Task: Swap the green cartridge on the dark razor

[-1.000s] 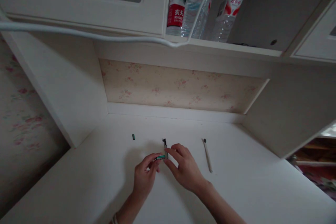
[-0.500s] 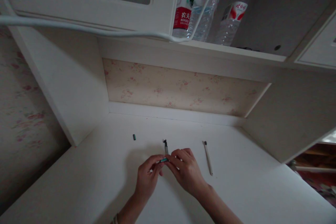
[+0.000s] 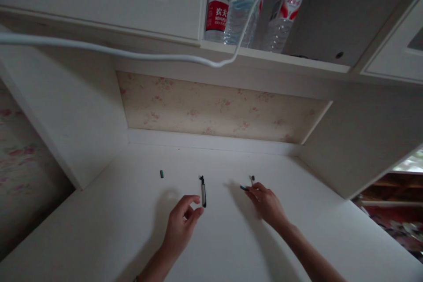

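Observation:
My left hand rests on the white desk, thumb and forefinger loosely apart and holding nothing. Its fingertips are just left of a dark pen barrel with a clip that lies on the desk. My right hand is out to the right and pinches a small green pen piece at its fingertips. It covers most of a white pen refill, only the dark tip showing. A small green cap lies alone to the far left.
White side panels wall in the desk nook on both sides. A shelf above holds water bottles. A white cable hangs across the top. Floral wallpaper backs the nook.
My hands were together over the pen barrel with the green piece between them. Now the right hand has carried the green piece to the right, over the white refill, and the left hand has let go.

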A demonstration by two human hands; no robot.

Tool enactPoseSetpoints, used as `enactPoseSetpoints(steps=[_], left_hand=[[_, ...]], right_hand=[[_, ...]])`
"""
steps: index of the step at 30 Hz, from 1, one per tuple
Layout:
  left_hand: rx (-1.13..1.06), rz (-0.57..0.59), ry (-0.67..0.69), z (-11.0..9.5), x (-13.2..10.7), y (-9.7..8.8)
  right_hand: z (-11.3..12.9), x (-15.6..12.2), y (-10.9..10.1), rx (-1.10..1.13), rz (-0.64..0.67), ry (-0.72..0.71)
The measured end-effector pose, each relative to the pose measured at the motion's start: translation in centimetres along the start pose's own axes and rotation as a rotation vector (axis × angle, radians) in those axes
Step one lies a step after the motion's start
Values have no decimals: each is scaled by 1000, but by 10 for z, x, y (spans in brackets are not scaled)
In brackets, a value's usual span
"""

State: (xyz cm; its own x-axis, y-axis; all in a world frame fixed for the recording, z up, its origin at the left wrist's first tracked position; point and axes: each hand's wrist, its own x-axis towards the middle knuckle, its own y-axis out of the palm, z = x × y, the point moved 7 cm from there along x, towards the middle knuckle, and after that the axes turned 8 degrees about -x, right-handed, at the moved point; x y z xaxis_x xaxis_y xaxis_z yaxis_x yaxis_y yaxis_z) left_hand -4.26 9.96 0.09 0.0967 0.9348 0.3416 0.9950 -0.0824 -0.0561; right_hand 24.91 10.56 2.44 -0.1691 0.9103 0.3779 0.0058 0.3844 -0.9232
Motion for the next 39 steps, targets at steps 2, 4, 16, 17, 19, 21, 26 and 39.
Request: enactPoseSetpoints(steps=[2,4,16,17,19,21,26,39], left_hand=[[15,20,4,0,-1,3],[25,37,16,-1,-2,5],[47,54,29,-1,1,3],[49,58,27,-1,1,2],[53,64,18,1,0,2],[54,70,10,4,0,2],[42,70,2,9,-1,3],[55,97,19,1,0,5]], right_hand=[[-36,-5,7,-96,77,59],[-65,-11,11,-167,149,101],[-120,-20,42,-190,383,197],[-120,-20,43,-183,390,196],[-120,-19,46,-168,406,199],[-122,-19,48,-154,421,209],[-125,-19,49,-114,433,238],[-113,-21,53,33,414,394]])
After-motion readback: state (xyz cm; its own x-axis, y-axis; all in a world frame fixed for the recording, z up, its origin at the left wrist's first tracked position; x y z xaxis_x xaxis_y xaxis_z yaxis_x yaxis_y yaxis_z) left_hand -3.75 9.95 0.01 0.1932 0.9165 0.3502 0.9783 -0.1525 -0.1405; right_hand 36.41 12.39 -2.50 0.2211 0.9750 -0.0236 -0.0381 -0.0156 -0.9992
